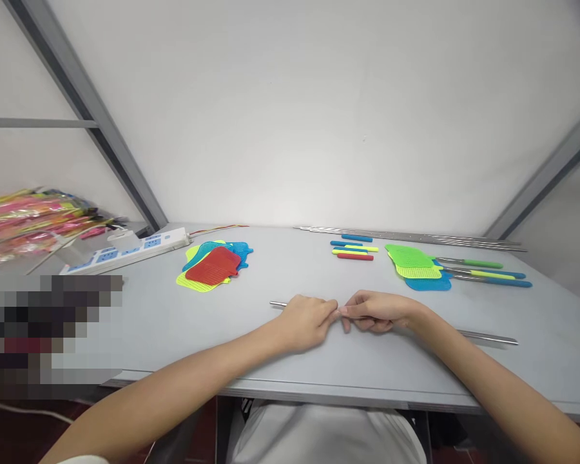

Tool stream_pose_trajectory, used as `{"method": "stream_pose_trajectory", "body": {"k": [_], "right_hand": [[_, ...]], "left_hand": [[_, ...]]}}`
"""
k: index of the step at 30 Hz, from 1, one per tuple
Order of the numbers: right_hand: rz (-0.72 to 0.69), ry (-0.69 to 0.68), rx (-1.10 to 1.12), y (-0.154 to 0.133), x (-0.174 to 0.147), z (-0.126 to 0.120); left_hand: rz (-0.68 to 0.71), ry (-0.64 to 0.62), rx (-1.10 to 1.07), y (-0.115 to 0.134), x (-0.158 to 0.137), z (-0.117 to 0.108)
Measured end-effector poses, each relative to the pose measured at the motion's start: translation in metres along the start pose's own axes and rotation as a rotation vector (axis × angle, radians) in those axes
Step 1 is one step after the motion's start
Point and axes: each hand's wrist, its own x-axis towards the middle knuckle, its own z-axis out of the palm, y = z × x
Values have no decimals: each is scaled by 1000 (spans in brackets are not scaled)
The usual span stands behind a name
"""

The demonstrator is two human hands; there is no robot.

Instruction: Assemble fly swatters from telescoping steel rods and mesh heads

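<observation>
My left hand (309,323) is closed round a thin metal rod (277,303), whose end sticks out to the left. Touching it, my right hand (374,310) pinches thumb and finger at the same spot; its grip on the rod is largely hidden. A metal length (490,338) shows beyond my right forearm, roughly in line; whether it is one piece with the rod I cannot tell. Behind my hands lie several coloured handle grips (355,256). Loose fly swatter heads (215,265) are piled to the left. Several fly swatters with handles (418,265) lie to the right.
A bundle of metal rods (410,238) lies along the back wall. At left are a white power strip (135,249) with plugs and a heap of plastic-wrapped coloured items (33,216). A pixelated patch covers the left front. The grey table (270,361) ends near my lap.
</observation>
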Motion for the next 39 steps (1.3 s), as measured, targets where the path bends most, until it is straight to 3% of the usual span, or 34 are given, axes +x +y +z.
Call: {"method": "stream_pose_trajectory", "body": {"k": [16, 39], "right_hand": [[-40, 31, -79, -5, -5, 5], [-39, 36, -96, -7, -6, 6]], "left_hand": [[4, -12, -150, -4, -1, -10], [-14, -30, -152, -5, -1, -10]]}}
